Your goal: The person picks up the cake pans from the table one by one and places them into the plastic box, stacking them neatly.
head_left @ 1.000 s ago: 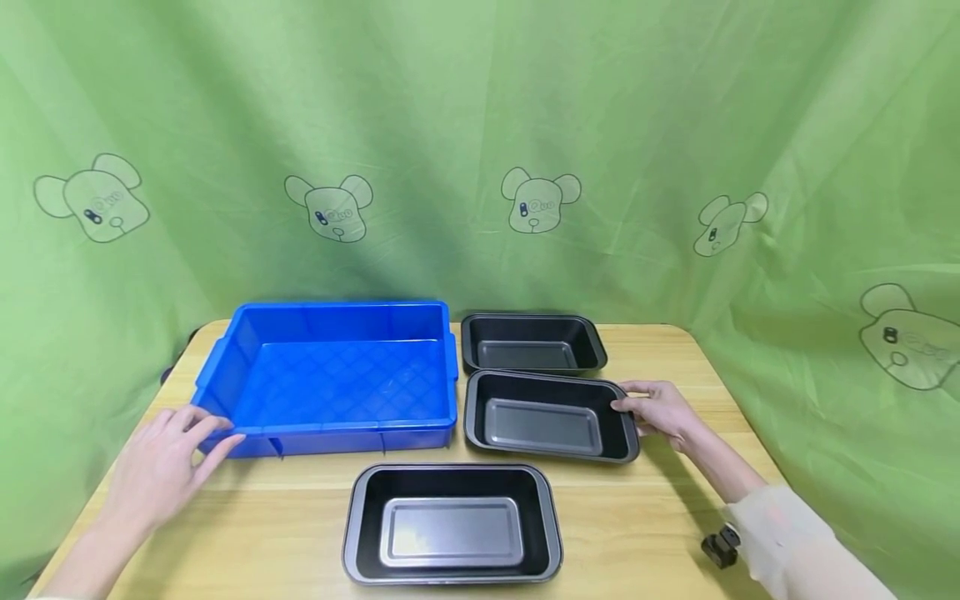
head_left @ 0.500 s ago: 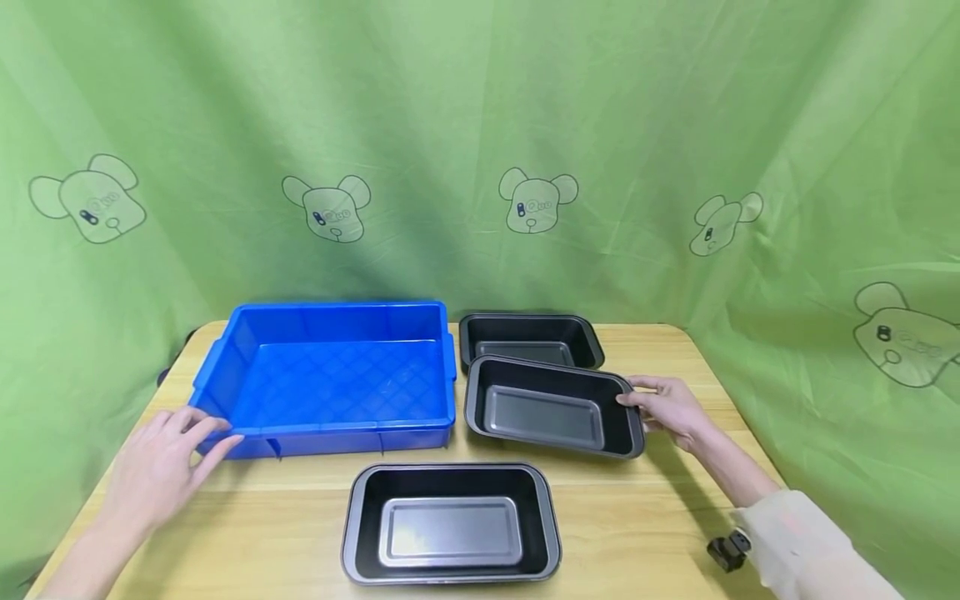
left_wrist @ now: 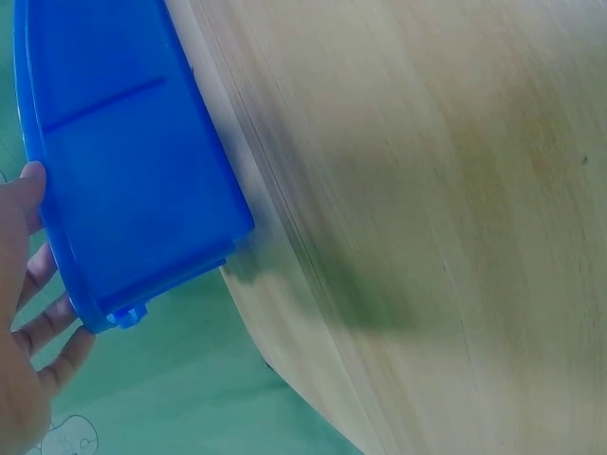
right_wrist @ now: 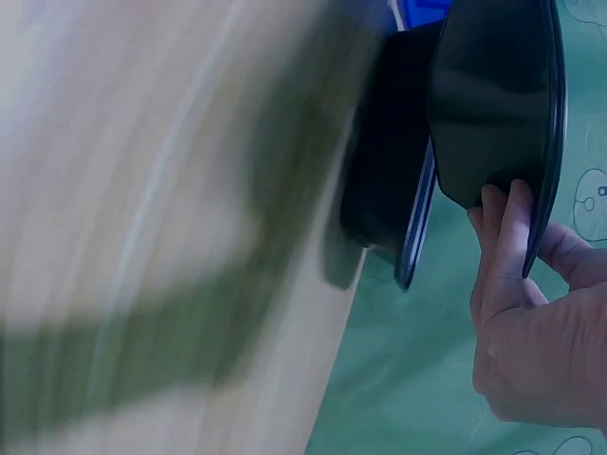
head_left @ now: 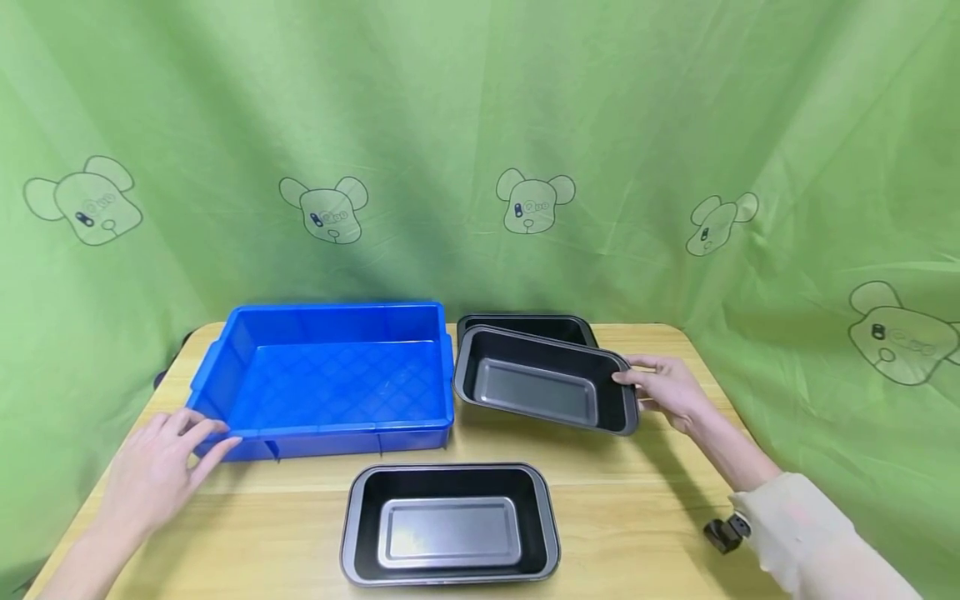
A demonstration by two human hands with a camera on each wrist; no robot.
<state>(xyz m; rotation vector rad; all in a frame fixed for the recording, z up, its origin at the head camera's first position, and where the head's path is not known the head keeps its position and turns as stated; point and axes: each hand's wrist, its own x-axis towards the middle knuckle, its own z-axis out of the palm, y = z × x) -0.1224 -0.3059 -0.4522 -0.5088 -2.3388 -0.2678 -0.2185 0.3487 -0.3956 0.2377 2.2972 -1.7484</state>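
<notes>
In the head view my right hand (head_left: 667, 390) pinches the right end of a black loaf pan (head_left: 536, 392). The pan hangs tilted above the table, its left end higher. Beneath it at the back stands another loaf pan (head_left: 525, 323), partly hidden; the right wrist view shows a gap between the held pan (right_wrist: 493, 95) and that rear pan (right_wrist: 394, 133). At the left, my left hand (head_left: 153, 471) grips the front left corner of a blue plastic tray (head_left: 322, 432), thumb and fingers about its rim. A third loaf pan (head_left: 450, 479) sits front centre.
The light wooden table (head_left: 622, 517) carries everything. A green curtain (head_left: 427, 150) with mouse drawings closes off the back and both sides. A small black device (head_left: 726, 533) is worn at the right wrist.
My right hand has lifted the loaf pan off the table and carried it back, over the front of the rear pan. The left hand stays at the blue tray's corner.
</notes>
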